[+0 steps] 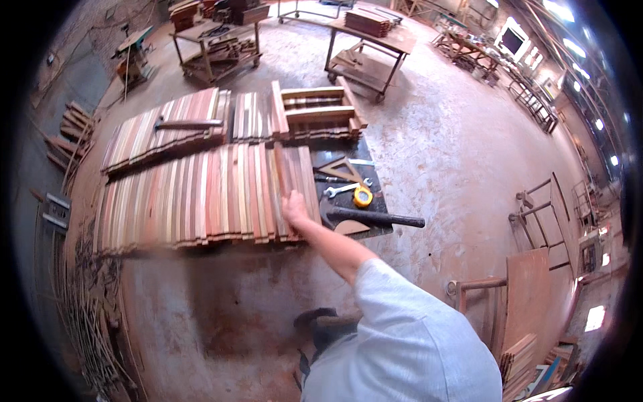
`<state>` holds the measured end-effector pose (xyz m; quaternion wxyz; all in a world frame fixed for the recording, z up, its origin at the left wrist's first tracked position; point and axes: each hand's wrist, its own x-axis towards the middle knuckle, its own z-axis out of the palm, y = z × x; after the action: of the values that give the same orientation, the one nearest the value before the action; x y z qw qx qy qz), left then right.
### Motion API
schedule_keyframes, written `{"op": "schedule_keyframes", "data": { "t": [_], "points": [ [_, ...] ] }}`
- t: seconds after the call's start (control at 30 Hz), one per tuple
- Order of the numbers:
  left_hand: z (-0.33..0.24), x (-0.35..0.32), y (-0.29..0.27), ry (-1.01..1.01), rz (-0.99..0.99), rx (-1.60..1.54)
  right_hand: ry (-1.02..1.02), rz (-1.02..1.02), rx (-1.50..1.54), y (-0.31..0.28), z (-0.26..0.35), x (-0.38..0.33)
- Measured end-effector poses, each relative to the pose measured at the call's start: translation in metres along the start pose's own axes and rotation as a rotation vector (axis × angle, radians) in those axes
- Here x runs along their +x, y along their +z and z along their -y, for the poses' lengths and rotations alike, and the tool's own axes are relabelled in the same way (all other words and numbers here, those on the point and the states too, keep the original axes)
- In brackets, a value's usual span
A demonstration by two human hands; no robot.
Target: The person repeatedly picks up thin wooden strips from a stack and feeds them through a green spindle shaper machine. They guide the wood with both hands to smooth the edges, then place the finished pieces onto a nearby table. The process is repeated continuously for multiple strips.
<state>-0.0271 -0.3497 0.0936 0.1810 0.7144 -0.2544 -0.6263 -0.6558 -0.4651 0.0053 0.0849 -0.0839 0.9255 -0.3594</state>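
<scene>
My right hand (293, 209) reaches in from the lower right, its fingers closed round the near part of a brown wooden strip (280, 171). Slightly blurred, the strip stands out near the right end of a long row of wooden strips (194, 194) laid side by side on the table. Their colours run from pale cream to red and dark brown. Just right of the hand lies a hammer (375, 216) with a dark handle. Beyond it are a yellow tape measure (362, 195), a wrench (345, 189) and a wooden triangle (341, 169). My left hand is out of view.
Behind the row, another hammer (187, 124) rests on a second batch of strips (164, 127). A wooden frame (315, 110) lies at the table's far right. Wheeled carts (218, 50) stand further back. To the right are a metal rack (542, 221) and a board (526, 295).
</scene>
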Motion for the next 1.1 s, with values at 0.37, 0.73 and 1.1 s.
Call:
{"op": "schedule_keyframes", "data": {
  "t": [0.37,0.73,1.1],
  "points": [
    [0.015,0.004,0.035,0.06,0.082,-0.008,-0.063,0.39,0.12,-0.034,0.018,-0.015],
    [0.009,-0.044,0.128,0.188,0.399,-0.105,-0.497,0.898,0.12,-0.071,-0.084,-0.254],
    [0.047,-0.115,0.187,0.152,0.639,-0.213,-0.401,1.313,-0.024,-0.132,-0.162,-0.337]
  ]
}}
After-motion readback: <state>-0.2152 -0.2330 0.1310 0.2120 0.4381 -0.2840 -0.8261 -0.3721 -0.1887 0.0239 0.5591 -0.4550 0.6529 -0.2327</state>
